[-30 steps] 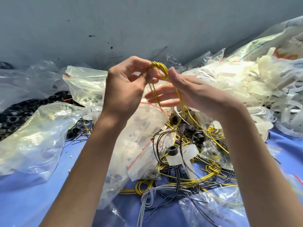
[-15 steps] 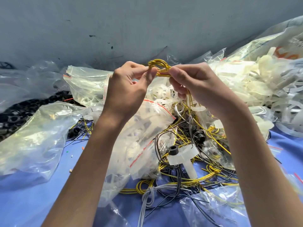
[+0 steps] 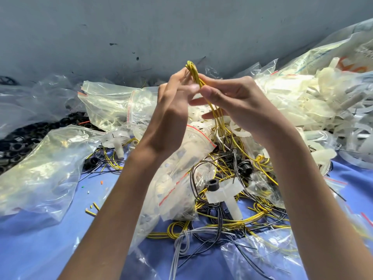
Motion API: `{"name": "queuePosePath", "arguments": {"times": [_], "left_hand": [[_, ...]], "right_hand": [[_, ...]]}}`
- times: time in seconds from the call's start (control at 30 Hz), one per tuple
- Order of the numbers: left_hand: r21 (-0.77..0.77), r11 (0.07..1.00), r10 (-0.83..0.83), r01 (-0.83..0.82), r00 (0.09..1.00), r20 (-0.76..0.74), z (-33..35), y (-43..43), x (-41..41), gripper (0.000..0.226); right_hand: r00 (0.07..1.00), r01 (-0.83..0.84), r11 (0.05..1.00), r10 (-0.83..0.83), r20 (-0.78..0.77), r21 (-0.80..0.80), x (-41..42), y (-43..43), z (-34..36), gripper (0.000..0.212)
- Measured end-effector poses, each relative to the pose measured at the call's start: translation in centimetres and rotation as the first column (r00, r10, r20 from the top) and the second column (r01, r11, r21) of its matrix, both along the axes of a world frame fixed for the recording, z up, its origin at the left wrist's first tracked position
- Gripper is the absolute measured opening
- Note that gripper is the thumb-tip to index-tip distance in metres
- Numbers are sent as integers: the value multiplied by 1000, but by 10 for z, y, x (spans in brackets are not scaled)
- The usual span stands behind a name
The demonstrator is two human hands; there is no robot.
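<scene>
A folded bundle of yellow wire (image 3: 194,74) is held up in front of the grey wall, its bend pointing up. My left hand (image 3: 171,110) touches the bundle from the left with fingers raised along it. From the right, my right hand (image 3: 236,102) pinches the strands between thumb and forefinger just below the bend. Loose ends of the bundle hang down past my right palm toward a tangle of yellow and black wires (image 3: 232,199) on the blue table (image 3: 40,249).
Clear plastic bags (image 3: 46,170) of parts lie left and centre. A heap of whitish plastic pieces (image 3: 323,106) fills the right. A white T-shaped fitting with a black nut (image 3: 224,190) lies among the wires. Black rings (image 3: 18,142) sit at far left.
The wire loop turned from lying sideways between both hands to standing upright. Both hands rose slightly, and my left fingers straightened along the bundle.
</scene>
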State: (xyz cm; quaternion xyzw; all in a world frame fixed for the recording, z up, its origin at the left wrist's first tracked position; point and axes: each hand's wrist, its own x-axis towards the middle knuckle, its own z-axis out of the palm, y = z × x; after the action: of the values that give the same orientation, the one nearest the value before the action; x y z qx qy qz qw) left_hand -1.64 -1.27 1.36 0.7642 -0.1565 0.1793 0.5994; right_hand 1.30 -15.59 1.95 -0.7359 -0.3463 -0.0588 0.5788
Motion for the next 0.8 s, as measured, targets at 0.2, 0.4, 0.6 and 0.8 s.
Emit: {"name": "queuePosePath", "arguments": {"times": [0.2, 0.4, 0.6, 0.8], "left_hand": [[86, 995, 51, -52, 999, 15, 2, 5, 0, 57], [-151, 984, 103, -93, 993, 57, 3, 3, -1, 14], [-241, 969, 100, -63, 985, 143, 2, 7, 3, 11], [-428, 902, 104, -61, 992, 77, 4, 12, 5, 14]], "right_hand": [[988, 68, 996, -76, 137, 62, 0, 5, 0, 37], [968, 136, 990, -126, 215, -33, 2, 8, 0, 32], [885, 312, 949, -269, 379, -54, 4, 9, -1, 44], [896, 260, 960, -200, 396, -105, 4, 9, -2, 42]]}}
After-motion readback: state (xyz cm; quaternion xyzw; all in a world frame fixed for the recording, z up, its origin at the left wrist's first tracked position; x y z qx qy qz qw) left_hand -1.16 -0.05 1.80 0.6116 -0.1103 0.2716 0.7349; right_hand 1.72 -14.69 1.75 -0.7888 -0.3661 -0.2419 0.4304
